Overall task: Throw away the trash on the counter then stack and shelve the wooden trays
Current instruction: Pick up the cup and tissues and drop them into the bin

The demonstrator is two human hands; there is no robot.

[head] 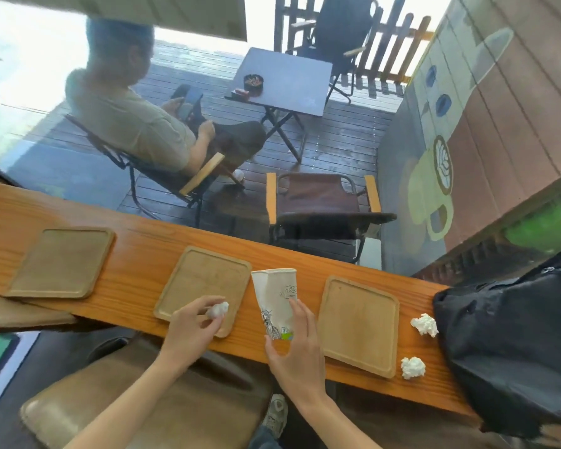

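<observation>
1. On the long wooden desk (136,251) three wooden trays lie flat in a row: the left tray (62,262), the middle tray (201,283) and the right tray (361,325), each apart from the next.
2. The left hand (191,328) is over the near corner of the middle tray, its grip pinched shut on a crumpled paper wad (218,310) between thumb and fingertips.
3. The right hand (297,354) has its grip closed around the lower part of a dented paper cup (274,296), which stands tilted between the middle and right trays, its rim just beside the middle tray's corner.
4. Two more paper wads lie on the bare desk to the right of the right tray: the far wad (424,324) and the near wad (413,367), both close to a black bag (512,345) that rests on the desk's right end.
5. Beyond the desk, through glass, a person (133,115) sits in a folding chair on a deck, near a small table (285,81).
6. Below the desk's near edge there is a padded stool (143,396).
</observation>
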